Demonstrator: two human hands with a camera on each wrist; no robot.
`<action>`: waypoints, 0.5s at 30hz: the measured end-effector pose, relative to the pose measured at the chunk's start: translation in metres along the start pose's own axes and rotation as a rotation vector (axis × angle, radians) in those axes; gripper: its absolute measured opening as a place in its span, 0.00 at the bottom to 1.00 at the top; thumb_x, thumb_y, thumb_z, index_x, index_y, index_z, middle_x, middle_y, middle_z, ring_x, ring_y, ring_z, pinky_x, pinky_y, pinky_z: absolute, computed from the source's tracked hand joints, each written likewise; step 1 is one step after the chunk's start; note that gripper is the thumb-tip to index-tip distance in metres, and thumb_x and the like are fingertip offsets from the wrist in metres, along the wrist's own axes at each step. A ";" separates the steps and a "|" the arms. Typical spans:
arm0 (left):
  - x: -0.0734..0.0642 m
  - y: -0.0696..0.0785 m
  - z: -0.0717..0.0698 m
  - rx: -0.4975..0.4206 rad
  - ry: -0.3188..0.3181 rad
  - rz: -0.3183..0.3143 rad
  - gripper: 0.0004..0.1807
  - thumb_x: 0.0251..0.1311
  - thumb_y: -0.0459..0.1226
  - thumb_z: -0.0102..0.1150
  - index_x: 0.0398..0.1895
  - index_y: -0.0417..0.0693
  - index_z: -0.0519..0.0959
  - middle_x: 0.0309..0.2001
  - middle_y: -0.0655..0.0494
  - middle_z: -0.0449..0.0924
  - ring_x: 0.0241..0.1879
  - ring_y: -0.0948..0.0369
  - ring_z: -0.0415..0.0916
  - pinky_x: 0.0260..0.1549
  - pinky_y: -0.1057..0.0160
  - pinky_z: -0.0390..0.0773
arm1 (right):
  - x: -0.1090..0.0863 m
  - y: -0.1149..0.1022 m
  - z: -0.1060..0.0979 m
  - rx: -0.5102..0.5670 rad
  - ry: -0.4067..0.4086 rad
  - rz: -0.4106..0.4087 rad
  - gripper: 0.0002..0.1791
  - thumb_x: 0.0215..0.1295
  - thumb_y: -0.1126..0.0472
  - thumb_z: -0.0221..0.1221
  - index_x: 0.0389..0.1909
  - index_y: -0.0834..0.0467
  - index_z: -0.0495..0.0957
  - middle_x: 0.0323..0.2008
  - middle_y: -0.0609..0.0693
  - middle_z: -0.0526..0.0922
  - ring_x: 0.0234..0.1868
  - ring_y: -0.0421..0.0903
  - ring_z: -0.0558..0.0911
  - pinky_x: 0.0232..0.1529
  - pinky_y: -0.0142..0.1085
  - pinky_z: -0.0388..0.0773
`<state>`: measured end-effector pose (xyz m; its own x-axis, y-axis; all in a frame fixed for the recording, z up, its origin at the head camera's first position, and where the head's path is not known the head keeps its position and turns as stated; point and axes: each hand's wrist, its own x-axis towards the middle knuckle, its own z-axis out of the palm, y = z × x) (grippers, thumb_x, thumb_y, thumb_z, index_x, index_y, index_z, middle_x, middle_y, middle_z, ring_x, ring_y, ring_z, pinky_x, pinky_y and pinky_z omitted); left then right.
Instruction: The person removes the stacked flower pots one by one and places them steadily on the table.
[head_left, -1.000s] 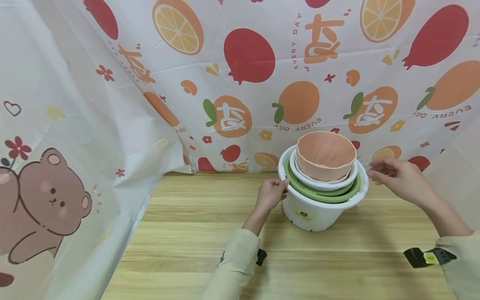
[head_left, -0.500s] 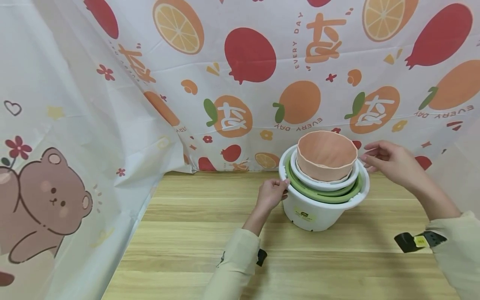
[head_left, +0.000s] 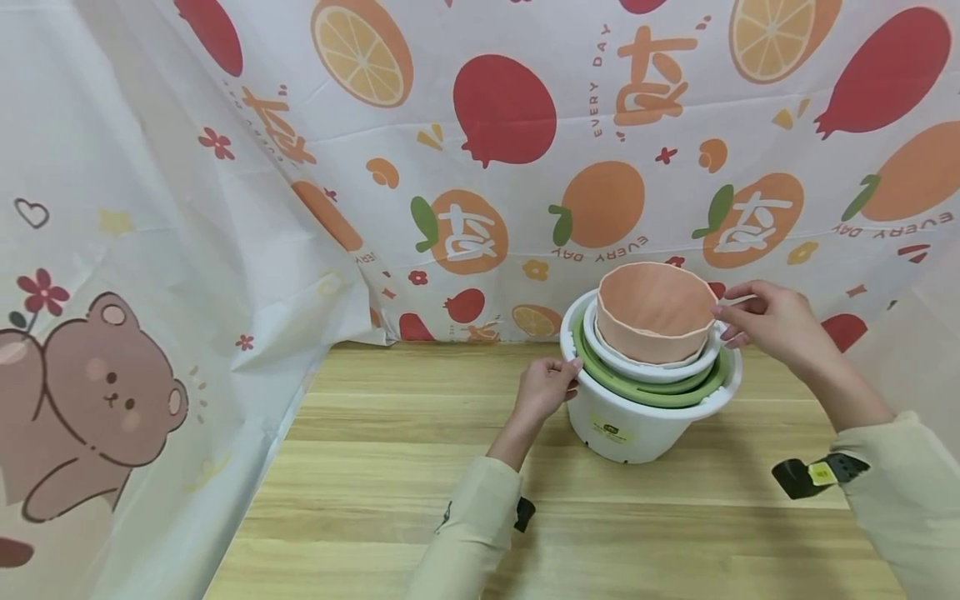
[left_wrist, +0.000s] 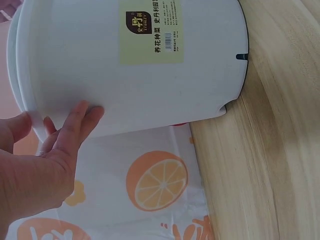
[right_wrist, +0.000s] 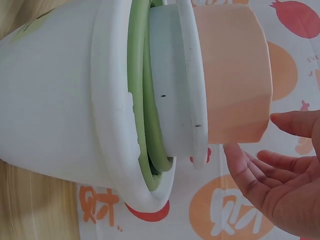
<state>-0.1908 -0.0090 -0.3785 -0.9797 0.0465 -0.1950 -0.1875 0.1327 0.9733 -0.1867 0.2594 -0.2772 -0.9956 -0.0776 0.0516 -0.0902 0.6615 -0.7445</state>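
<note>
A stack of nested flower pots stands at the table's right rear. Outermost is a large white flower pot (head_left: 637, 433); inside it show green pot rims (head_left: 663, 398), then a smaller white pot (right_wrist: 172, 80), and on top a pink pot (head_left: 654, 337) with a faceted rim. My left hand (head_left: 543, 388) holds the large white pot's rim, thumb on the edge and fingers against the outer wall. At the right side of the pink pot is my right hand (head_left: 772, 325). Its thumb reaches the rim and its fingers lie beside the outer wall, loosely bent, without a visible grip.
The stack rests on a wood-grain table (head_left: 390, 467). Close behind it hangs a fruit-print cloth (head_left: 510, 225). Another cloth with a bear print (head_left: 112, 400) hangs along the left. A printed label (left_wrist: 151, 32) is on the big pot's side.
My right hand has moved left, from beside the large white pot's rim up to the pink pot's rim. The left hand has kept its hold; the pots stand as before.
</note>
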 end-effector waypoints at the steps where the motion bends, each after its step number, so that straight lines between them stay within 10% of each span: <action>1: 0.000 0.000 0.000 -0.001 -0.002 -0.002 0.15 0.61 0.43 0.56 0.34 0.36 0.77 0.31 0.49 0.77 0.31 0.60 0.79 0.32 0.67 0.80 | 0.000 0.000 0.001 0.015 -0.001 0.008 0.29 0.65 0.52 0.54 0.54 0.72 0.62 0.41 0.68 0.76 0.28 0.49 0.82 0.29 0.35 0.81; 15: 0.000 0.000 0.000 0.000 0.006 -0.004 0.15 0.60 0.42 0.56 0.33 0.36 0.77 0.32 0.47 0.78 0.30 0.61 0.79 0.31 0.68 0.80 | 0.003 -0.004 0.006 0.086 0.003 0.072 0.27 0.66 0.55 0.52 0.55 0.72 0.59 0.38 0.64 0.79 0.27 0.46 0.82 0.31 0.36 0.81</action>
<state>-0.1910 -0.0087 -0.3783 -0.9794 0.0395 -0.1981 -0.1914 0.1329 0.9725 -0.1894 0.2520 -0.2787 -0.9996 -0.0298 -0.0026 -0.0158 0.5991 -0.8005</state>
